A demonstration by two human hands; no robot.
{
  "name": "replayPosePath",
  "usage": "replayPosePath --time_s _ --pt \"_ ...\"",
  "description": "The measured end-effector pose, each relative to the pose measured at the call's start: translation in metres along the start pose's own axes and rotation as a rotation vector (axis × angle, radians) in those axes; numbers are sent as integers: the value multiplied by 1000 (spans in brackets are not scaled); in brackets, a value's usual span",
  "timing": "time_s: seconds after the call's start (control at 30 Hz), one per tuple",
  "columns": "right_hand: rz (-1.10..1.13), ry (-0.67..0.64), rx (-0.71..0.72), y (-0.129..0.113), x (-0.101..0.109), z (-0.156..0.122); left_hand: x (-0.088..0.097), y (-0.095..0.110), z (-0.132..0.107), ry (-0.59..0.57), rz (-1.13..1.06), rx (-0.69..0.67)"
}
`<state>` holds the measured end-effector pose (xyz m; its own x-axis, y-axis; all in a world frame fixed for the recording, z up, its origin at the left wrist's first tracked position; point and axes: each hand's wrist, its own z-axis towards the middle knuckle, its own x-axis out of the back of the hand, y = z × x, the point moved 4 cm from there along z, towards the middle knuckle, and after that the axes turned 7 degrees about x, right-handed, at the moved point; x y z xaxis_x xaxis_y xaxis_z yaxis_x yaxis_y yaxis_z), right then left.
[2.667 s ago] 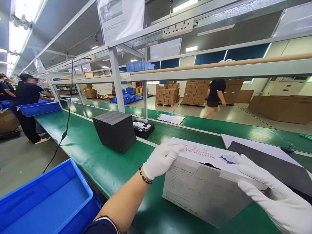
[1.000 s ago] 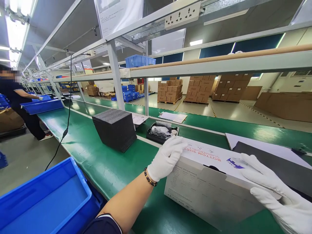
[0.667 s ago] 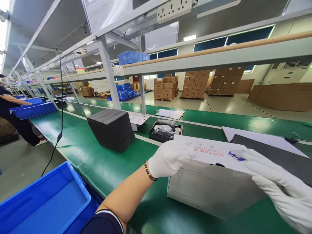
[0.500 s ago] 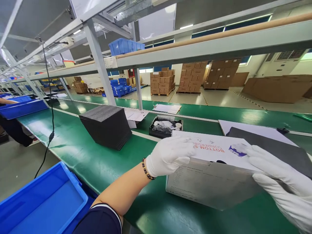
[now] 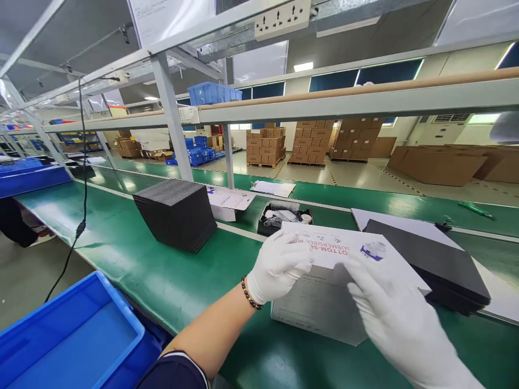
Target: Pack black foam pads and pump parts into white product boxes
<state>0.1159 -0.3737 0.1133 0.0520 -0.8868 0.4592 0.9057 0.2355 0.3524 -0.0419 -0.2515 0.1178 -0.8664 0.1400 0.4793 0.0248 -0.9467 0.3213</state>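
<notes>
A white printed carton [image 5: 320, 305] with red lettering and a blue-and-white picture on its lid stands on the green bench in front of me. My left hand [image 5: 281, 267], in a white glove, has its fingers bent over the carton's left top edge. Across the front right of the lid lies my right hand [image 5: 395, 313], also gloved, its fingers stretched out along the front lid edge. The lid looks down, or nearly so; the right hand covers part of that edge.
Left of the carton sits a stack of black foam sheets [image 5: 174, 216]. Behind are a black tray of small parts [image 5: 271, 219] and white cardboard [image 5: 233, 199]. More black sheets [image 5: 433, 265] lie right. A blue bin [image 5: 73, 335] stands lower left, beside a hanging cable [image 5: 84, 178].
My right hand has moved left, from the carton's right end to the front lid edge. My left hand stays at the left end. The view has shifted slightly.
</notes>
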Motion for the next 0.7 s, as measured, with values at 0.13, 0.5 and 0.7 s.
replayPosePath --time_s 0.13,0.5,0.7 --pt "-241 43 -13 -9 -19 4 6 -6 1 22 -178 202" --pt "69 115 5 1 -11 -4 -15 -13 -16 120 -415 665" --pt "145 -63 -210 12 -13 14 -16 -20 -17 36 -397 673"
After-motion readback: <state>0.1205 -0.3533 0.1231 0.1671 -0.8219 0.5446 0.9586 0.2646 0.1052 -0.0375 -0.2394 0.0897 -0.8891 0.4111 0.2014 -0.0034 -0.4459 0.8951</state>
